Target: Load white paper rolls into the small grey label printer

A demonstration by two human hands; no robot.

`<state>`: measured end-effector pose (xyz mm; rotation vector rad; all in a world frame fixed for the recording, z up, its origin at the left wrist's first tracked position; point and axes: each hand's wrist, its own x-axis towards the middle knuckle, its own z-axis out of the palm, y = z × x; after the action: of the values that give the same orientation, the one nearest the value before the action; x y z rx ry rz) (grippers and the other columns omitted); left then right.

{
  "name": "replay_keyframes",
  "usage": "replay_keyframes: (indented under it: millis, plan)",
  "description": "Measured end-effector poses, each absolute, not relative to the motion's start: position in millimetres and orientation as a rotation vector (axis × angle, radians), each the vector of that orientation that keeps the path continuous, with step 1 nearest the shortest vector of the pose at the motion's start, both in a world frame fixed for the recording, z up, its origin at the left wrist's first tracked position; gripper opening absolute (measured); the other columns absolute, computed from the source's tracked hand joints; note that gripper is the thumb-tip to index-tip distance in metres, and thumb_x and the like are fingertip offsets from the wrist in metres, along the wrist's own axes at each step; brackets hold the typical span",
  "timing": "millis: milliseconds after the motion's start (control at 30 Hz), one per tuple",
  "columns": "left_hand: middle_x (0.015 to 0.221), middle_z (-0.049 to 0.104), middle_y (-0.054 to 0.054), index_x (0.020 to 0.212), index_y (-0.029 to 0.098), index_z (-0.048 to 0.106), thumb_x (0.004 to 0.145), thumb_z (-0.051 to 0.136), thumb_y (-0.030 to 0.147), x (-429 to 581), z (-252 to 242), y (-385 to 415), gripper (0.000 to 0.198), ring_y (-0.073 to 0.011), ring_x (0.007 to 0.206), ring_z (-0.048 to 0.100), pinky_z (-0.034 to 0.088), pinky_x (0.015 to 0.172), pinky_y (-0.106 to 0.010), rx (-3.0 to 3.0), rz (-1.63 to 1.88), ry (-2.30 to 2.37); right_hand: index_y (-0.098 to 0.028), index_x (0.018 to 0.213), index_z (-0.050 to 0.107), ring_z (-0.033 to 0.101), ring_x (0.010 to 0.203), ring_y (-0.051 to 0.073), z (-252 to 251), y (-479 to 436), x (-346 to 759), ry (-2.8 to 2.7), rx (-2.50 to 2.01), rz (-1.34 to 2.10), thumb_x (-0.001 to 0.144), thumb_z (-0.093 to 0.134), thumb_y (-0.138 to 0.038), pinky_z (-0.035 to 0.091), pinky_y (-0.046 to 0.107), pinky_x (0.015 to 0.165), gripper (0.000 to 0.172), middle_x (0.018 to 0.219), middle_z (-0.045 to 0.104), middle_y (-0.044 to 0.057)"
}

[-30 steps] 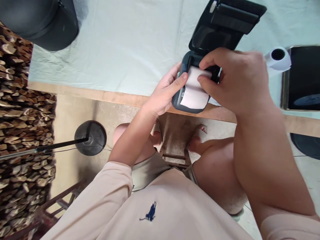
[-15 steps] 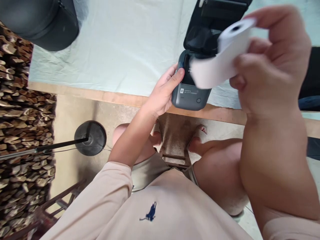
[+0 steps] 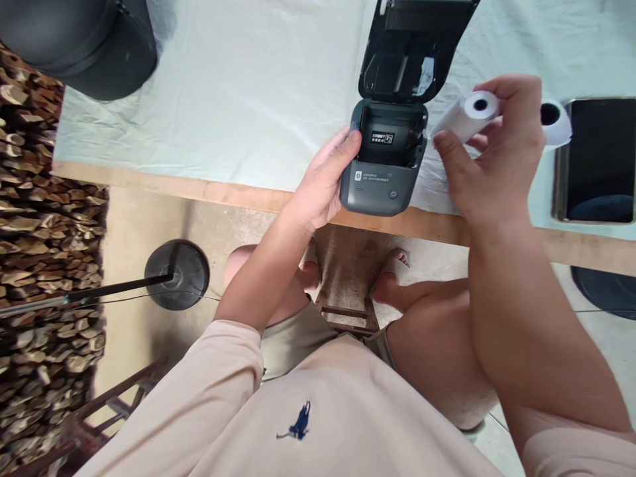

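My left hand [image 3: 328,175] grips the left side of a dark grey portable label printer [image 3: 380,189], its thumb on the top edge. The printer's lid [image 3: 415,50] stands swung back, and the bay inside shows a small white printed label and no roll. To the right of the printer, my right hand [image 3: 497,149] pinches a white paper roll [image 3: 467,116] between thumb and fingers, with the dark core hole facing up toward me. Just beyond that hand lies a second white roll [image 3: 559,129], partly hidden behind the fingers.
A black-screened phone or tablet [image 3: 599,159] lies at the table's right. A dark cylindrical container [image 3: 94,50] stands at the back left. The pale tablecloth [image 3: 238,86] ends at a wooden edge [image 3: 199,189]. Below are a round stand base [image 3: 177,275] and stacked firewood [image 3: 50,265].
My right hand has moved down with the paper roll, from over the printer to its right side. The loose paper tail no longer hangs over the bay. My left hand keeps hold of the printer.
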<state>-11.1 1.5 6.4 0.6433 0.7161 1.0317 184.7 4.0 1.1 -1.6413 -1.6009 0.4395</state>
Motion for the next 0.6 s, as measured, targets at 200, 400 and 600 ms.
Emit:
replay_keyframes:
  millis: [200, 400, 600]
  plan:
    - [0.106, 0.068, 0.002, 0.101, 0.012, 0.061, 0.094, 0.041, 0.029, -12, 8, 2, 0.028, -0.0198, 0.133, 0.050, 0.057, 0.096, -0.026, 0.702, 1.007, 0.710, -0.021, 0.121, 0.044, 0.059, 0.100, 0.017, 9, -7, 182, -1.751, -1.778, 0.371, 0.070, 0.062, -0.024, 0.049, 0.043, 0.092, 0.055, 0.106, 0.060, 0.005]
    - [0.118, 0.065, 0.002, 0.109, 0.012, 0.059, 0.095, 0.038, 0.028, -12, 11, 1, 0.029, -0.0204, 0.136, 0.045, 0.054, 0.101, -0.028, 0.649, 0.999, 0.707, -0.026, 0.116, 0.047, 0.050, 0.113, 0.018, 13, -18, 221, -1.614, -1.620, -0.246, 0.078, 0.057, -0.032, 0.043, 0.043, 0.097, 0.040, 0.115, 0.049, 0.004]
    - [0.122, 0.063, 0.001, 0.115, 0.013, 0.057, 0.094, 0.039, 0.027, -8, 14, 1, 0.031, -0.0215, 0.133, 0.049, 0.055, 0.098, -0.027, 0.598, 0.989, 0.757, -0.017, 0.100, 0.044, 0.039, 0.110, 0.019, -25, 12, 250, -1.331, -1.845, 0.181, 0.059, 0.072, -0.017, 0.026, 0.052, 0.111, 0.049, 0.112, 0.032, 0.009]
